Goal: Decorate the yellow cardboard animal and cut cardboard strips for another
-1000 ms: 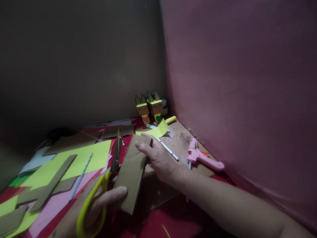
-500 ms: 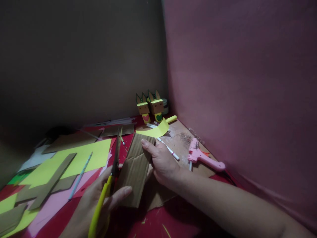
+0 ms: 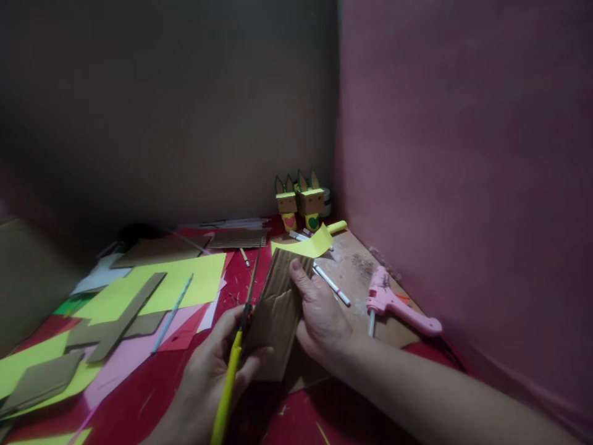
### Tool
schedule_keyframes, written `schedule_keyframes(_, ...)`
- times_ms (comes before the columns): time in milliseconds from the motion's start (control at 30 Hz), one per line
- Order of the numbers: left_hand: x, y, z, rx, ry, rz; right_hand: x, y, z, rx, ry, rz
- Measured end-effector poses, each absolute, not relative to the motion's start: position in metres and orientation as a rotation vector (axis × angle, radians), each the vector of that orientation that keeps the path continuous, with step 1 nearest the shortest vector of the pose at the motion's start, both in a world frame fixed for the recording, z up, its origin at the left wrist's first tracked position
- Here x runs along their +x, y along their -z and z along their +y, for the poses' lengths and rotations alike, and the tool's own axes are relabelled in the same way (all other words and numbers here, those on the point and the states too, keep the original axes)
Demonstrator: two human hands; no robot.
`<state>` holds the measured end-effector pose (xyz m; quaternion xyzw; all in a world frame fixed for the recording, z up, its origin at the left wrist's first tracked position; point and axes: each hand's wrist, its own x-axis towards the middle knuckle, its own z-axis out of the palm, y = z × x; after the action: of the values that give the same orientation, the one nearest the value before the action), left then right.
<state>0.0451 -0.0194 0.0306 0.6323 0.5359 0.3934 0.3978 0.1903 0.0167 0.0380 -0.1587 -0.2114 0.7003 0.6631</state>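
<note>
A pair of scissors [image 3: 236, 349] with yellow handles is in my left hand [image 3: 210, 371], blades pointing up and away from me. The fingers are closed around it, and the thumb reaches across to the lower left edge of a piece of corrugated cardboard [image 3: 275, 315]. My right hand [image 3: 324, 315] grips that cardboard by its right edge, thumb on the front face and the other fingers behind. A crease runs across the piece near its upper part. The scissor blades stand along its left side; whether they touch it I cannot tell.
On the right lies a pink glue gun [image 3: 401, 306] on a brown board [image 3: 352, 253]. Two cardboard figures with pointed ears [image 3: 299, 201] stand at the back corner. Yellow paper [image 3: 199, 278], cardboard strips [image 3: 127, 318] and a pencil [image 3: 173, 312] cover the left.
The whole scene has shifted right in view as the camera turned left. The scissor blades look closer together or turned edge-on. Both hands keep their hold.
</note>
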Motion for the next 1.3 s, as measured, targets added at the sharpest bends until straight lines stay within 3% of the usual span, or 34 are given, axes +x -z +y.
schedule_keyframes(1300,0.045,-0.031,-0.008,1.205,-0.931,1.191,0.223,-0.049,0.047,-0.662,-1.713,-0.250)
